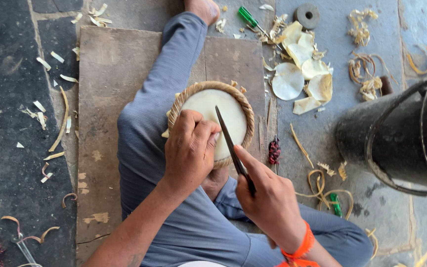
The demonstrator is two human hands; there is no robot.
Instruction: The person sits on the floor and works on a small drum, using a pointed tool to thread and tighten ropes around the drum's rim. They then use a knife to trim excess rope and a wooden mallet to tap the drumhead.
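From the head view, the left hand [190,148] curls its fingers closed over the near rim of a round woven basket [212,121] resting on the person's knee. The right hand [269,200] grips a dark blade [232,146], its tip lying across the basket's pale face.

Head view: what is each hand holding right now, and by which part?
Right hand grips the knife by its handle end; left hand presses on the near edge of the round woven-rimmed disc.
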